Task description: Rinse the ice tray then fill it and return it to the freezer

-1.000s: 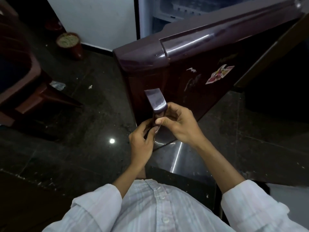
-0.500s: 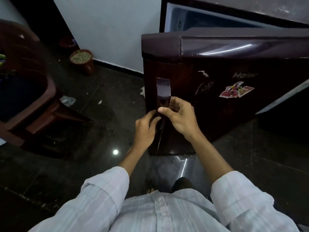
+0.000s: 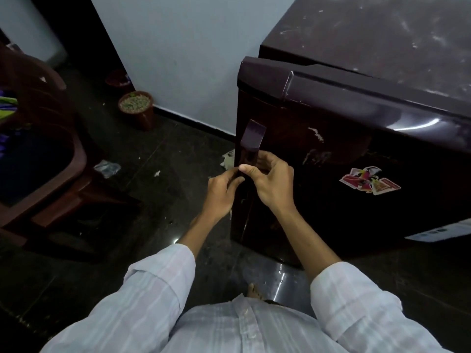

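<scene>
The head view, the only one, looks down on both hands at the upright handle [image 3: 248,146] on the left edge of the dark fridge door [image 3: 331,174]. The right hand [image 3: 272,182] grips it, its fingers [image 3: 270,159] curled round behind the bar and the thumb laid across its front. The left hand [image 3: 221,192] meets it from the other side, and its fingers [image 3: 234,182] pinch the bar's edge just under that thumb. Neither hand carries anything else. The ice tray is not in view; whether it sits behind this door cannot be told. The door lies close against the fridge body [image 3: 382,34], shut or nearly so, and its far side runs away to the right of the fingers, so the hinge is probably there. As a judgement, the door is stiff and fairly heavy, held by a seal, and its glossy handle looks slippery. A full wrap low on the bar, where the fingers are now, gives the best hold. A tray of this kind should be light and rigid, and liable to slop once filled, so it is best carried level by both ends. A sticker [image 3: 369,180] sits on the door well right of the fingers. A brown chair [image 3: 51,149] and a small pot [image 3: 136,105] stand on the dark floor [image 3: 153,189], well to their left.
</scene>
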Tool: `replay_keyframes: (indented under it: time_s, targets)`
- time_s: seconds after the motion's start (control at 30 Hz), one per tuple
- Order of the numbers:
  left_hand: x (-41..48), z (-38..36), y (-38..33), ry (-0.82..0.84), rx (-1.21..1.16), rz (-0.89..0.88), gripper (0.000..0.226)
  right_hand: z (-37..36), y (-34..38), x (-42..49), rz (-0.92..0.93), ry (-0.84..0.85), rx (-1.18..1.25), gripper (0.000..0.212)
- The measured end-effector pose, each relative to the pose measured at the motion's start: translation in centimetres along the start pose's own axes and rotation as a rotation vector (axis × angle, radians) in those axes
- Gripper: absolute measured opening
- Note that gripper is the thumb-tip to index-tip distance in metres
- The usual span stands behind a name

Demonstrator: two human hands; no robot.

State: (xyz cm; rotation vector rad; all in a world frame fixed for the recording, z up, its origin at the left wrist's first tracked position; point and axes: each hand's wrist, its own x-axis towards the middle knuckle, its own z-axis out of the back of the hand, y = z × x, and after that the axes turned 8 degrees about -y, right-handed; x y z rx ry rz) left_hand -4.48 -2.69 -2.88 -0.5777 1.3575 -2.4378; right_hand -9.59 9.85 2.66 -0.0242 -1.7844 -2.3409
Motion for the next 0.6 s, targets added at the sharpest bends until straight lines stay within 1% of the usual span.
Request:
replay_keyframes:
  time_s: [0.13,0.27,0.4,0.47,0.57,0.6]
  targets:
    - [1.8,-0.6,0.5,0.013,-0.013,-0.016,0.024,0.0,-0.2,1.9,-0.017,0.011,-0.022,0.037]
    - [2.3,-0.9,1.5,0.012,-0.013,-0.074,0.025,0.0,-0.2,2.4,-0.054,0.012,-0.059,0.038]
    - [1.9,-0.7,1.4,-0.006,-0.026,-0.132,0.028,-0.8,0.2,1.1,-0.039,-0.084,-0.027,0.034]
    - [1.8,-0.4,1.0,0.02,-0.05,-0.131,0.029,-1.4,0.3,0.3,-0.011,-0.146,-0.053,0.032]
    - [0.7,0.2,0.1,0.057,-0.079,-0.077,0.034,-2.0,0.2,-1.9,0.07,-0.203,-0.152,0.027]
    - [0.4,0.0,0.4,0.058,-0.067,-0.092,0.038,-2.2,0.2,-2.6,0.105,-0.229,-0.226,0.027]
